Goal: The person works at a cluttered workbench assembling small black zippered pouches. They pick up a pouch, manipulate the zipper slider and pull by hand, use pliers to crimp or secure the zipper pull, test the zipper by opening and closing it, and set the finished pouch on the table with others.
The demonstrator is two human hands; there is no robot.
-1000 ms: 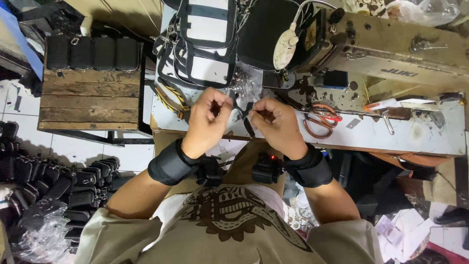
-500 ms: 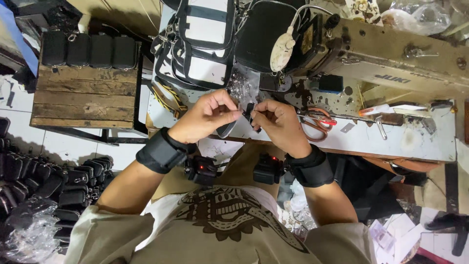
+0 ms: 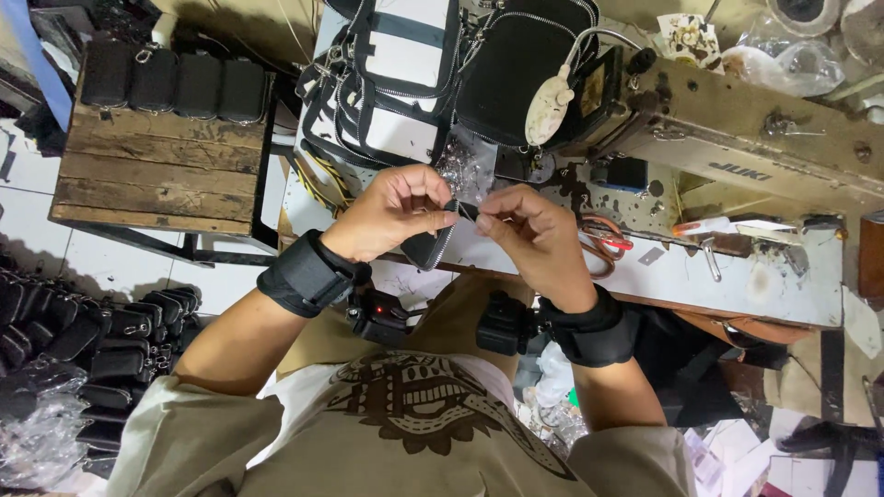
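my left hand (image 3: 398, 213) and right hand (image 3: 532, 235) both pinch closed on a small black zippered pouch (image 3: 431, 241) held above the counter (image 3: 737, 276) edge — i judge the tiny zipper end could slip from my fingertips if the pinch loosens.

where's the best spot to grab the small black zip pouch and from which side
Grip the small black zip pouch by its upper corner, pinching from both sides as the left hand and right hand do. It is flat and hangs down, so the zipper edge stays exposed.
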